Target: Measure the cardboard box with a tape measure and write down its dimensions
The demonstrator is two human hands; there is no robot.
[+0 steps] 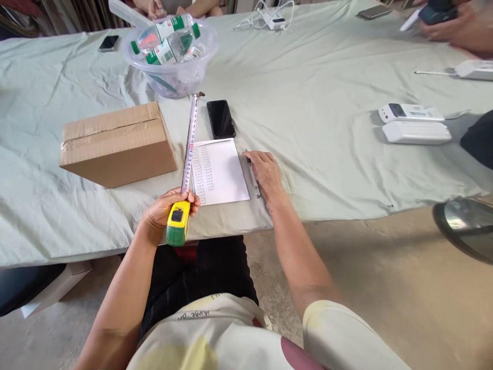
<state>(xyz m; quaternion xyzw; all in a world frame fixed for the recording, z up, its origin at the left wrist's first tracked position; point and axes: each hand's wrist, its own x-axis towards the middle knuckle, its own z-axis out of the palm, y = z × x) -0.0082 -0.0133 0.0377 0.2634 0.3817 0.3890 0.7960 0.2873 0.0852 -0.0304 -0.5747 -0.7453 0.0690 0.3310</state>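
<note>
My left hand (160, 208) is closed around a yellow and green tape measure (177, 226) at the table's near edge. Its printed blade (189, 146) is pulled out and points away from me, passing over the left edge of a sheet of white paper (227, 174). Columns of handwritten figures run down the left part of the sheet. To the right of the paper, my right hand (267, 173) rests on the table with its fingers closed on a pen (253, 177). The thumb is mostly hidden. A taped cardboard box (119, 146) stands left of the blade.
Behind the blade's tip sits a clear plastic basin (169, 85) of bottles. A black phone (220, 119) lies beyond the paper, another phone (109, 43) at far left. White devices (416, 131) lie on the right. Other people's hands (449, 31) show across the cloth-covered table (327, 103).
</note>
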